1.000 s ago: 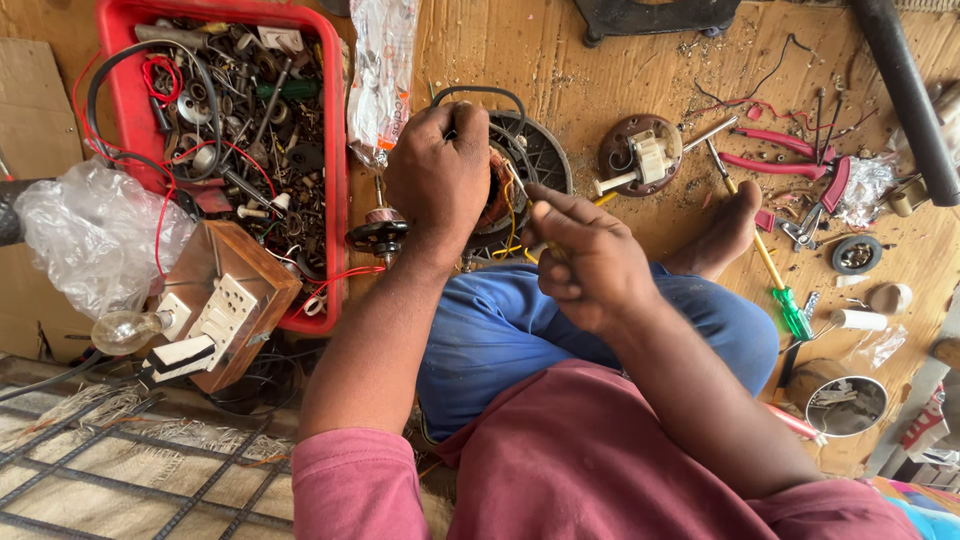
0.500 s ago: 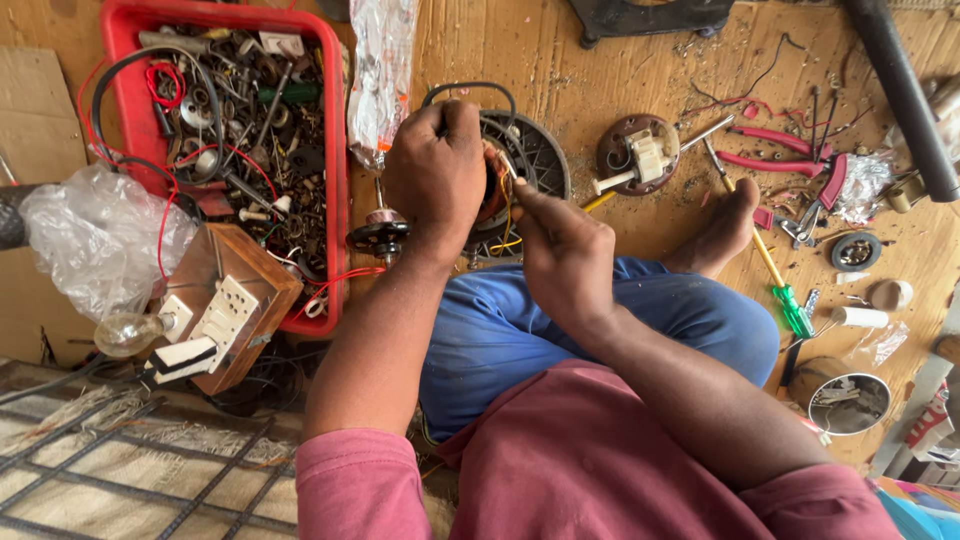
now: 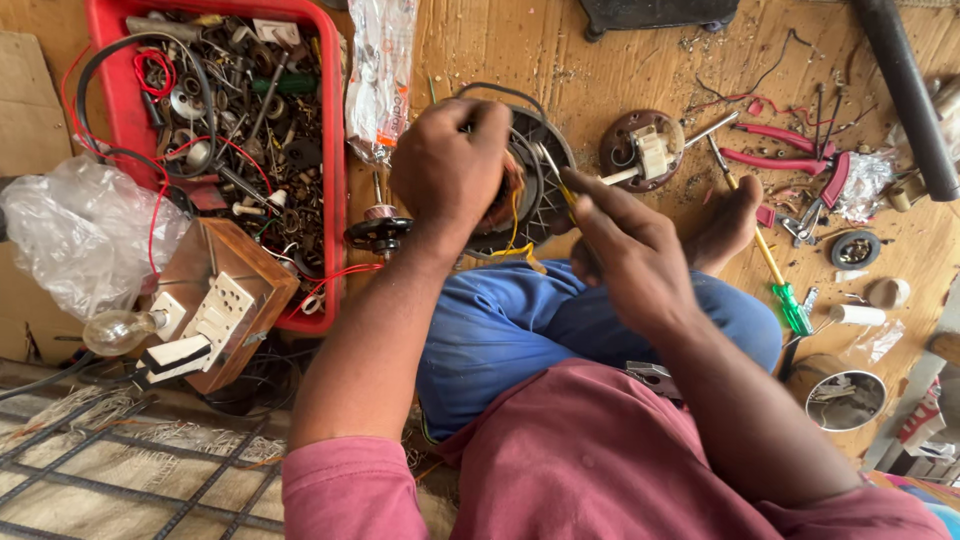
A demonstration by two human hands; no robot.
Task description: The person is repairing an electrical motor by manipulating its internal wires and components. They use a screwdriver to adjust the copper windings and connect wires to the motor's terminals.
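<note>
Two hands work one round motor winding (image 3: 535,190) on the wooden floor, beside the red tray (image 3: 333,200). Left hand (image 3: 450,165) is clamped over its rim. Right hand (image 3: 630,250), now closer than before, pinches a thin tool (image 3: 553,170) against the coils.

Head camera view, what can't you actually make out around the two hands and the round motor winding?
- Motor winding: its left part is hidden behind the left hand.
- Thin tool in the right hand: too slim to tell its kind; its tip blends into the coil.
- Red tray: top edge cut off by the frame; the small parts inside are too tangled to identify.
- Black pipe: runs out at the top right edge.
</note>
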